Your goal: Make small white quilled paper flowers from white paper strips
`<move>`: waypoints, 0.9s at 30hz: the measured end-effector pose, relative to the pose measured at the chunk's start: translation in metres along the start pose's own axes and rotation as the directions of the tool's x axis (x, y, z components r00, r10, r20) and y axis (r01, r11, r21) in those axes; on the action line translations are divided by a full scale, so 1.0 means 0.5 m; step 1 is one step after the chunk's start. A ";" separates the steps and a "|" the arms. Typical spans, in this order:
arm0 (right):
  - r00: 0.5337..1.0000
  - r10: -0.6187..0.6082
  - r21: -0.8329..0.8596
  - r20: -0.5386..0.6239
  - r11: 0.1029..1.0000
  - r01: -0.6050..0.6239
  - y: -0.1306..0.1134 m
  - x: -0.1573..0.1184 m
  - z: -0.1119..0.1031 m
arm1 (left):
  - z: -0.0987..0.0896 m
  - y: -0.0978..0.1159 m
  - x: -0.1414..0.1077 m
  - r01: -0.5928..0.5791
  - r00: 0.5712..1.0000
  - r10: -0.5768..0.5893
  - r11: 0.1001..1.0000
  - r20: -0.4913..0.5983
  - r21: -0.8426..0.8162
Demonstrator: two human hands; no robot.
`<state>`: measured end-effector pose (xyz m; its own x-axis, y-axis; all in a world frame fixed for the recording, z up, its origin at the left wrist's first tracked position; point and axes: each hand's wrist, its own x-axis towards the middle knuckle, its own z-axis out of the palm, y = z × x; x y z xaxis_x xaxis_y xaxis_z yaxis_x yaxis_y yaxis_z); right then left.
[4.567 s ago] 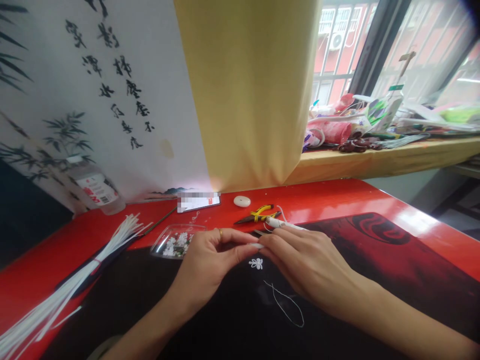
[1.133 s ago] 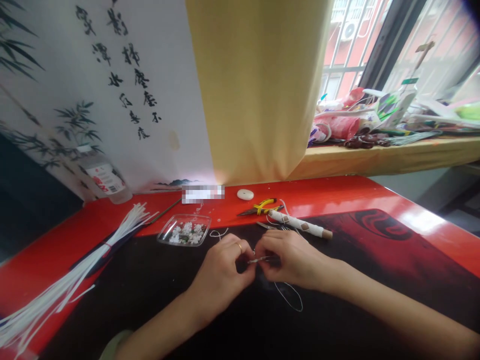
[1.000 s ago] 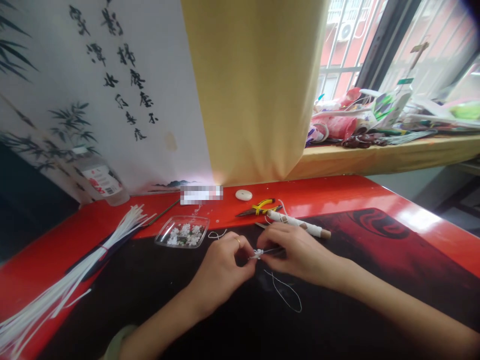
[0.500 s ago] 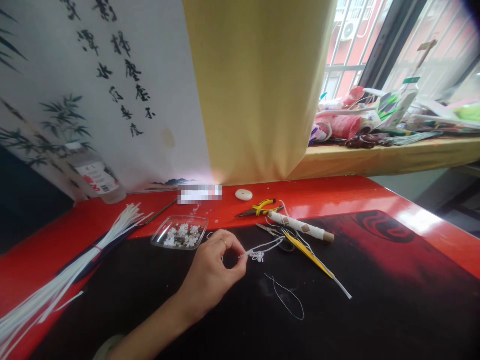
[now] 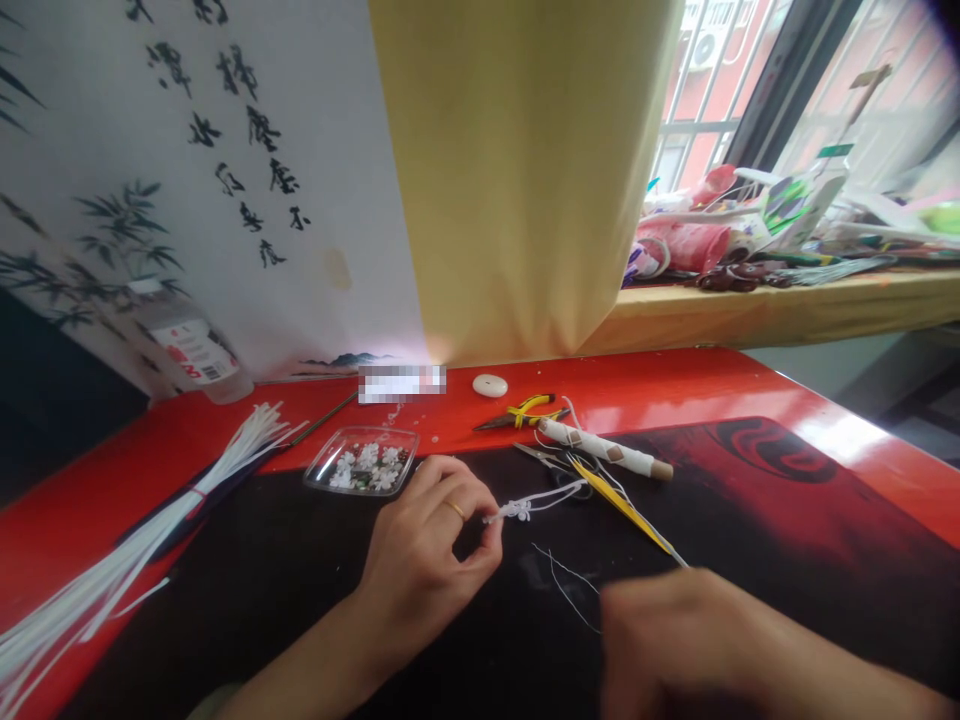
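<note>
White knotted cord (image 5: 519, 510), pinched by the left hand (image 5: 429, 530) over black mat (image 5: 480, 640), red table (image 5: 645, 385) beyond! Tray (image 5: 319, 465) and scissors (image 5: 538, 456) flank it; the blurred right hand (image 5: 675, 630) overlaps thread (image 5: 556, 580), grip unreadable.

The left hand (image 5: 433, 545) wears a gold ring (image 5: 457, 510); its sleeve (image 5: 213, 705) is greyish green; the right forearm (image 5: 817, 655) is bare

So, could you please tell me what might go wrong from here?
The left hand pinches the white knot by one end, so it might slip. The right hand partly hides the loose thread and could snag it. The transparent tray of white flowers sits beside the left hand and could be knocked.
</note>
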<state>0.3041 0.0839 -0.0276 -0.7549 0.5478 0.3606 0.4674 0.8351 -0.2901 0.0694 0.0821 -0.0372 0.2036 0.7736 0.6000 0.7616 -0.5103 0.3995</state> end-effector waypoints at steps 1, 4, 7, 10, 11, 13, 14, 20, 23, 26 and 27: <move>0.997 -0.011 0.052 0.081 0.999 0.007 0.010 0.014 0.000 | 0.000 0.000 0.000 -0.007 1.000 0.007 1.000 -0.007 0.005; 0.933 0.211 0.097 0.293 0.964 -0.248 0.042 0.032 0.008 | 0.000 -0.001 0.001 0.025 1.000 -0.025 1.000 -0.010 -0.014; 0.893 0.269 0.061 0.361 0.949 -0.311 0.061 0.018 0.028 | 0.000 -0.002 0.005 0.155 0.987 -0.151 0.985 0.056 -0.077; 0.891 0.244 0.107 0.382 0.946 -0.305 0.064 0.000 0.048 | -0.001 -0.002 0.008 0.306 0.947 -0.282 0.937 0.155 -0.167; 0.894 0.223 0.139 0.388 0.945 -0.297 0.062 -0.003 0.053 | 0.000 -0.001 0.009 0.353 0.929 -0.318 0.914 0.188 -0.199; 0.903 0.187 0.203 0.387 0.938 -0.281 0.059 -0.002 0.057 | 0.000 0.002 0.009 0.441 0.889 -0.380 0.861 0.254 -0.254; 0.908 0.177 0.230 0.380 0.933 -0.278 0.057 0.002 0.055 | 0.000 0.004 0.009 0.484 0.866 -0.409 0.831 0.288 -0.275; 0.842 0.280 0.410 0.460 0.774 -0.482 0.060 0.041 0.030 | -0.005 0.010 0.014 0.640 0.762 -0.487 0.667 0.426 -0.383; 0.826 0.272 0.353 0.495 0.805 -0.476 0.066 0.046 0.028 | -0.010 0.010 0.014 0.664 0.745 -0.474 0.598 0.469 -0.449; 0.852 0.236 0.186 0.468 0.916 -0.355 0.065 0.034 0.043 | -0.011 0.009 0.012 0.680 0.732 -0.462 0.546 0.501 -0.490; 0.864 0.231 0.155 0.447 0.931 -0.329 0.063 0.028 0.050 | -0.011 0.009 0.011 0.681 0.731 -0.460 0.538 0.504 -0.497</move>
<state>0.2968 0.1165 -0.0538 -0.7497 0.6442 -0.1515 0.6129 0.5897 -0.5259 0.0707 0.0820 -0.0283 0.1087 0.9896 -0.0942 0.2423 0.0655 0.9680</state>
